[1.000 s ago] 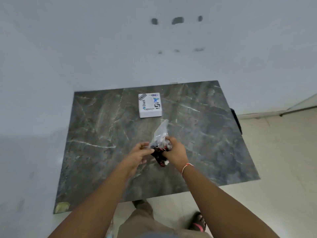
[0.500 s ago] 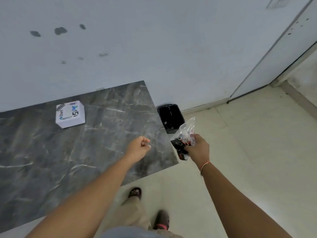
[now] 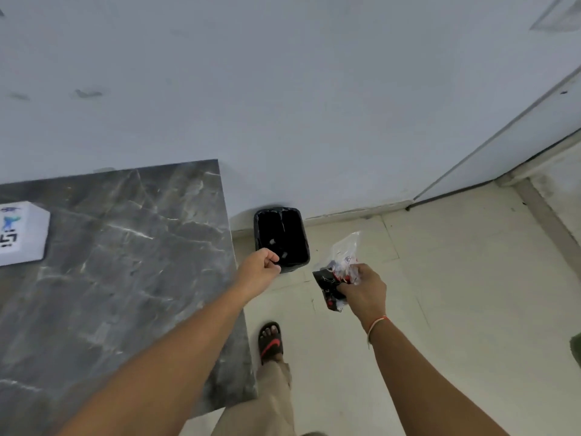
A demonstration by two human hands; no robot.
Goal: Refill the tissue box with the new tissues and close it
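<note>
Since the earlier frame, view and body have swung further right: tissue box [image 3: 22, 234] now sits at the far left edge of the desk [image 3: 125, 262], half cut off by the frame, and the black bin [image 3: 281, 239] on the floor by the wall is fully in view. Right hand [image 3: 364, 289] grasps a crumpled clear wrapper [image 3: 341, 265] with black and red print, held in the air just right of the bin, not yet over its mouth. Left hand [image 3: 261, 272] is loosely clenched, holding nothing visible, at the desk corner and overlapping the bin's near rim in this view.

Judgement: refill appears finished; this looks like disposal of the empty packaging. Whether the box is closed cannot be told from here.

Risks: the wrapper is light film, so a release from this offset could drift and land on the floor beside the bin. A foot in a sandal [image 3: 270, 341] stands close to the desk corner; a turn back could knock it.
</note>
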